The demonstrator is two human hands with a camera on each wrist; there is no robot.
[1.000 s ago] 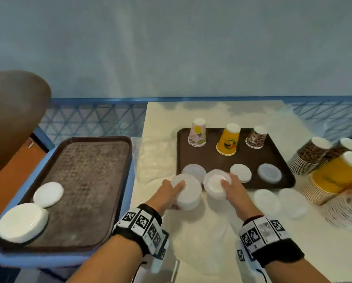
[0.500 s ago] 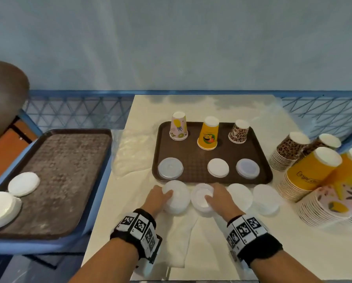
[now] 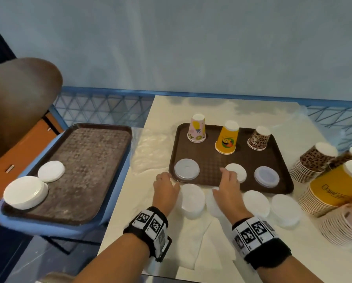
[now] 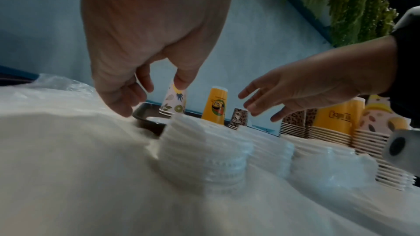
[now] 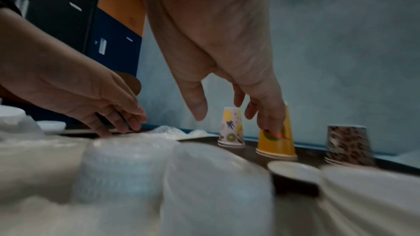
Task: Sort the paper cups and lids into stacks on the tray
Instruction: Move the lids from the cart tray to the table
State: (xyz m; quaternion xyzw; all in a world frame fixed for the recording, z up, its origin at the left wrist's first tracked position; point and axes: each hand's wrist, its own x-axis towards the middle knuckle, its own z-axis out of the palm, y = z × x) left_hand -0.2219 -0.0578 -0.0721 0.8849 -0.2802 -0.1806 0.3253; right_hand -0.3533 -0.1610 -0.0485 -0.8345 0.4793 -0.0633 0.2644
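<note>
Both hands have let go of the white lid stacks they were pressing half a second ago and have lifted off them. The left hand [image 3: 165,185] now hovers with loose, slightly bent fingers, holding nothing, just left of the leftmost lid stack [image 3: 192,198] on the table. The right hand [image 3: 226,185] is also empty, fingers spread and relaxed, reaching over the near edge of the tray [image 3: 211,160] toward the middle white lid [image 3: 236,172]. This suggests the loose stacks have been squared up and the next lid pickup is about to begin; most sorting remains.

Largest first, the second tray [image 3: 79,170] on the left holds a thick pile of white lids [image 3: 24,192] and a smaller white lid [image 3: 51,171]. The brown tray on the table holds three upside-down cups along its far side: a pink fruit-print cup [image 3: 196,131], a yellow cup [image 3: 226,138] and a leopard-print cup [image 3: 259,138]. Along its near side lie a clear lid [image 3: 187,168], the white lid and another clear lid [image 3: 266,176].

Off the tray, four lid stacks sit in a row on the table just before it. Tall unsorted cup stacks [image 3: 330,186] lie on their sides at the right.
</note>
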